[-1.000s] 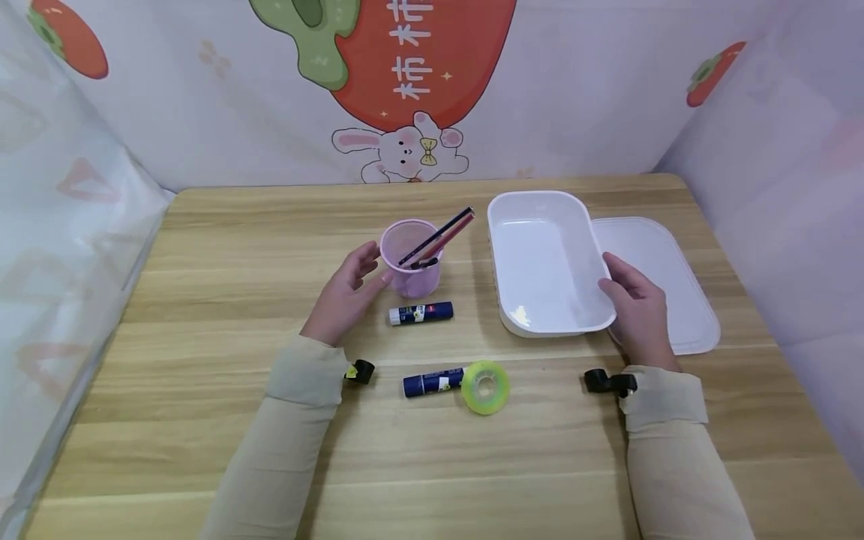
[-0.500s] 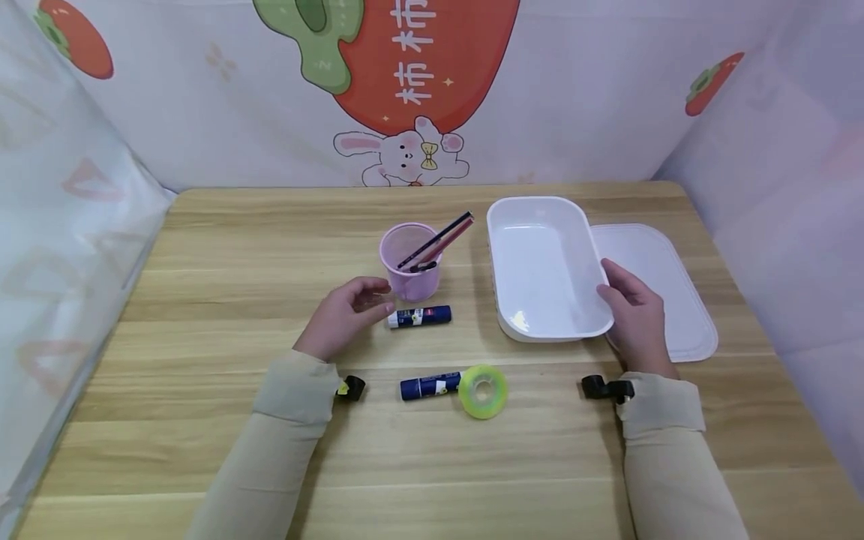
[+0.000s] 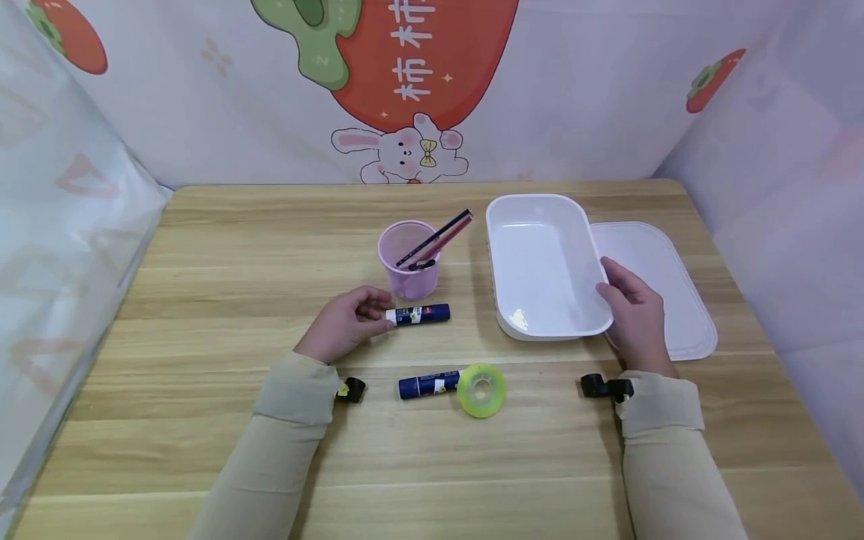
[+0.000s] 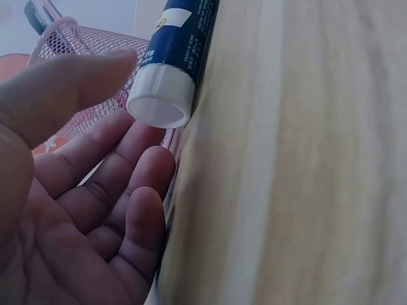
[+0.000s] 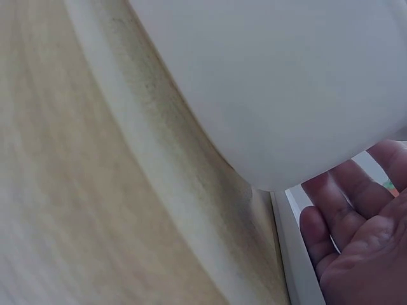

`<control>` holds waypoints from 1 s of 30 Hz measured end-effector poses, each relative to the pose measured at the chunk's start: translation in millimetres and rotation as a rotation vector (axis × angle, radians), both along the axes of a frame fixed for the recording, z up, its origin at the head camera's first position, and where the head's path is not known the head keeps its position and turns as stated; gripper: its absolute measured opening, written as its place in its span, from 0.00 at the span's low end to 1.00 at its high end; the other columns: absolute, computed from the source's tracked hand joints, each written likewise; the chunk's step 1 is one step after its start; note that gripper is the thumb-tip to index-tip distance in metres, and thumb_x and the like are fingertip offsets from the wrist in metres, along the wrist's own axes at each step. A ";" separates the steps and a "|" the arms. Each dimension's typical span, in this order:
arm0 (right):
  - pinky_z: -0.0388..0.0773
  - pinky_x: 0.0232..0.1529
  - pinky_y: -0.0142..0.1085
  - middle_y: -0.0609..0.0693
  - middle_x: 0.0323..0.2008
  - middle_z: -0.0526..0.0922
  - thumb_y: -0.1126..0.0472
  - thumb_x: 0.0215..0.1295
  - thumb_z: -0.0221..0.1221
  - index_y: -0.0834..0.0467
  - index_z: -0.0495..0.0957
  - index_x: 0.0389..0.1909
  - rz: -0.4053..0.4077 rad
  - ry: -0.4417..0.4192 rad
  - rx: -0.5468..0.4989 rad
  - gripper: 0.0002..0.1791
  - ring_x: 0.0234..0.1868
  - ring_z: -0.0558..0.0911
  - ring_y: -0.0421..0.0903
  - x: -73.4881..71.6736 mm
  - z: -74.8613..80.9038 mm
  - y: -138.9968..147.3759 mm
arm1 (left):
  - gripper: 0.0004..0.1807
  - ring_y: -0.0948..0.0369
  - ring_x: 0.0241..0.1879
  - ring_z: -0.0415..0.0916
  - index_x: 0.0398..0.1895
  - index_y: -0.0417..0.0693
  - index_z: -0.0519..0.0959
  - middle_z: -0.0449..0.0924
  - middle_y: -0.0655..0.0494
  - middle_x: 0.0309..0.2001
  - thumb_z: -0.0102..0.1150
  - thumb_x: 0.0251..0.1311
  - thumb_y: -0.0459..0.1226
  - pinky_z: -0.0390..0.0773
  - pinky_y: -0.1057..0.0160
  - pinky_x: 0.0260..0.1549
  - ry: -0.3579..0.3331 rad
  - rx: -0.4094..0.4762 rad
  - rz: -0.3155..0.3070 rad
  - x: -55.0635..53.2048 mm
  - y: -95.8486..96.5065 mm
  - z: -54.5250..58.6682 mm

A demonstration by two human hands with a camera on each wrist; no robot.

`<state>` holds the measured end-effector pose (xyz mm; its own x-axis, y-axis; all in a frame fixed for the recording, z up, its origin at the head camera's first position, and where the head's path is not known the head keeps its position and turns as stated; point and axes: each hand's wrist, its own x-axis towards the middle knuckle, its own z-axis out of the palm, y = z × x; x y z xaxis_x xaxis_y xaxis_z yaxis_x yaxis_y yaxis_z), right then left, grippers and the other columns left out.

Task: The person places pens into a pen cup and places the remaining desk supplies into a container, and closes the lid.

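My left hand (image 3: 347, 324) is at the white end of a dark blue glue stick (image 3: 423, 314) lying on the table. In the left wrist view its thumb (image 4: 95, 73) and loosely bent fingers (image 4: 149, 168) stand around that end, with a gap showing. Just behind the glue stick is a pink mesh pen cup (image 3: 412, 283), with pencils (image 3: 445, 232) leaning out of it. At the right, my right hand (image 3: 634, 315) holds the side rim of a white plastic container (image 3: 540, 262), thumb over the edge. The right wrist view shows fingers (image 5: 343, 203) beneath its outer wall.
A white lid (image 3: 675, 292) lies flat to the right of the container, partly hidden by the right hand. Nearer the front, a second blue glue stick (image 3: 429, 385) touches a yellow-green tape roll (image 3: 481, 391). Printed cloth (image 3: 574, 97) hangs behind the wooden table (image 3: 236, 270).
My left hand has left the side of the pen cup and come down towards me to the glue stick's white end. The right hand has stayed on the container's rim.
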<state>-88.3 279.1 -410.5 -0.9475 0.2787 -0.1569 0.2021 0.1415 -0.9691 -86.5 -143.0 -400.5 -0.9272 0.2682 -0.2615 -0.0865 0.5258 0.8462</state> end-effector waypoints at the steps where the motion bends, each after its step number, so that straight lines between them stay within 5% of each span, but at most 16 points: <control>1: 0.73 0.46 0.25 0.46 0.65 0.67 0.52 0.65 0.56 0.42 0.71 0.61 0.001 0.003 -0.004 0.23 0.64 0.65 0.45 0.1 -0.2 0.1 | 0.22 0.59 0.43 0.74 0.51 0.50 0.75 0.77 0.59 0.46 0.67 0.52 0.41 0.76 0.60 0.43 0.004 -0.010 -0.004 0.4 0.3 0.1; 15: 0.74 0.44 0.25 0.49 0.64 0.68 0.54 0.64 0.58 0.43 0.73 0.59 -0.008 0.032 -0.070 0.22 0.63 0.67 0.46 0.4 -0.7 1.8 | 0.12 0.61 0.37 0.75 0.41 0.53 0.81 0.79 0.59 0.36 0.66 0.53 0.41 0.76 0.62 0.38 0.113 -0.164 -0.037 2.9 5.4 -0.3; 30: 0.73 0.46 0.25 0.48 0.64 0.68 0.54 0.63 0.58 0.44 0.72 0.60 -0.007 0.029 -0.063 0.23 0.63 0.67 0.45 -0.9 -1.6 1.1 | 0.13 0.63 0.40 0.78 0.40 0.56 0.82 0.81 0.60 0.39 0.69 0.50 0.44 0.79 0.63 0.36 0.070 0.015 0.023 3.9 1.1 -4.6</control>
